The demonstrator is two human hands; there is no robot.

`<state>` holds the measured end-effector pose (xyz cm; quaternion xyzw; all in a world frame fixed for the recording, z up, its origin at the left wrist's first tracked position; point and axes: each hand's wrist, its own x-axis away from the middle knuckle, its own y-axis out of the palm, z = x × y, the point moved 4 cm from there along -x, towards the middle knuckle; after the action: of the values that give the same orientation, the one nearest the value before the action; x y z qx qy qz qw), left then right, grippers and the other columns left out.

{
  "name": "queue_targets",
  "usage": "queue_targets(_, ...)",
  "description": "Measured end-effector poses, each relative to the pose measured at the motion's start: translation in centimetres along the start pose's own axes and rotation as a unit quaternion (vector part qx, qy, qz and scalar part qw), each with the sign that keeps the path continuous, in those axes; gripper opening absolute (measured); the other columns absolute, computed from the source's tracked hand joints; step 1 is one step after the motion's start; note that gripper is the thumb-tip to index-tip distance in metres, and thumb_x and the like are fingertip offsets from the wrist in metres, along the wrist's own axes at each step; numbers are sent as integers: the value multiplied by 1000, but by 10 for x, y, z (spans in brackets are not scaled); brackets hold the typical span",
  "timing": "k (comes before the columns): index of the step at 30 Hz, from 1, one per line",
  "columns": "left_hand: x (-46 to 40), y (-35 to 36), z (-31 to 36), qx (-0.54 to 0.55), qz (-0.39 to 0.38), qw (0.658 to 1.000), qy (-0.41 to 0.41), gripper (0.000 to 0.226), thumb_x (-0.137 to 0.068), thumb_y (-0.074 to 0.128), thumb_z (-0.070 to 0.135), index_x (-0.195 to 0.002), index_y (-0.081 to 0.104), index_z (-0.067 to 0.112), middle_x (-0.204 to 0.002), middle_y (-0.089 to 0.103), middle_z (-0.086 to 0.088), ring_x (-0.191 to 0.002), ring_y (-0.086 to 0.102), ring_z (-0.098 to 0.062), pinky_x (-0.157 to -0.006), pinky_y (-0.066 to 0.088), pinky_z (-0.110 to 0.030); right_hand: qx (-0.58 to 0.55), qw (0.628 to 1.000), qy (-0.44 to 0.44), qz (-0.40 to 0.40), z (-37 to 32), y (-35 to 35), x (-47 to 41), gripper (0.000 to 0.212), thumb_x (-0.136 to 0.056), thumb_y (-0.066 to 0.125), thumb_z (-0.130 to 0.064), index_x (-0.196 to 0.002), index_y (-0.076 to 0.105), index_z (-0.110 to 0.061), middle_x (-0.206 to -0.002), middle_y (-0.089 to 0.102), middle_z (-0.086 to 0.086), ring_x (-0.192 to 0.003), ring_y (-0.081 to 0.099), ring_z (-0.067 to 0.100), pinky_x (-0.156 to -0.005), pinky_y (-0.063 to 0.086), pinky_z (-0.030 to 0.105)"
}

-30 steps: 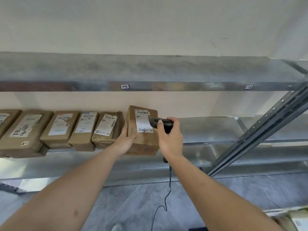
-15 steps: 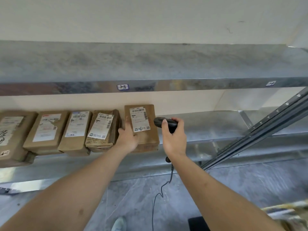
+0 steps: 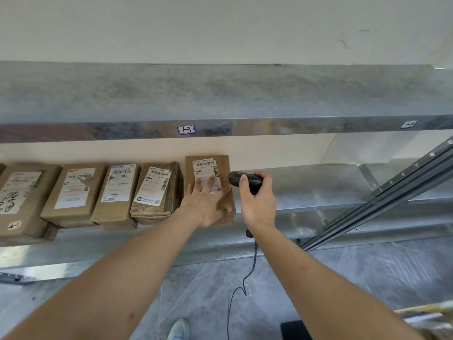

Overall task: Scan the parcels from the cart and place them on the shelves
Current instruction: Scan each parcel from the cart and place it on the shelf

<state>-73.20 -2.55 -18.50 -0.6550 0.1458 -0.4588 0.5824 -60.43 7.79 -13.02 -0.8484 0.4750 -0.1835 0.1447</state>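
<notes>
- fingers (image 3: 210, 181) of the left hand (image 3: 208, 204) lie flat and straight on the parcel (image 3: 208, 160), pressing its label face, not curled round it.
- right hand (image 3: 257, 200) grips the black scanner (image 3: 241, 179), just beside the parcel's right edge.
- parcel sits on the middle shelf (image 3: 318, 190), at the right end of the row of parcels (image 3: 117, 190), close by its neighbour.
- to finish well, push it square and fully back with the flat palm, keeping the barcode facing out.
- keep the scanner's cord (image 3: 241, 288) away from the shelf edge.

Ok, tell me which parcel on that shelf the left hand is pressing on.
The rightmost parcel, beside the scanner. The left hand lies flat across its label; the four parcels left of it are untouched.
</notes>
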Motion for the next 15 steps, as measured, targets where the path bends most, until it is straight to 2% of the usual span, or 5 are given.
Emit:
queue_targets(5, 8, 3, -16, -26, -11, 999, 24, 78, -99, 28, 79, -156, -20, 58, -171, -29, -3, -157, -22, -42, -129, -7, -54, -7, 1000, 1, -3, -2, 3, 3, 35, -101, 58, -54, -129, 50, -34, -98, 65, -21, -91, 65, 7, -92, 55, 40)
queue_targets(8, 10, 3, -20, -28, -12, 999, 30, 77, -97, 22, 81, -156, -20, 58, -170, -31, -2, -157, -24, -40, -129, -7, -54, -2, 1000, -3, -6, -2, 5, 3, 34, -101, 57, -54, -128, 50, -34, -97, 65, -21, -88, 64, 2, -91, 55, 40)
queue_targets(15, 13, 7, -18, -19, -18, 1000, 12, 76, -99, 24, 78, -157, -21, 57, -169, -32, -3, -156, -24, -42, -129, -7, -56, 7, 1000, -3, -8, -2, 7, 8, 35, -101, 57, -55, -129, 49, -34, -97, 64, -22, -87, 62, 1, -89, 54, 37)
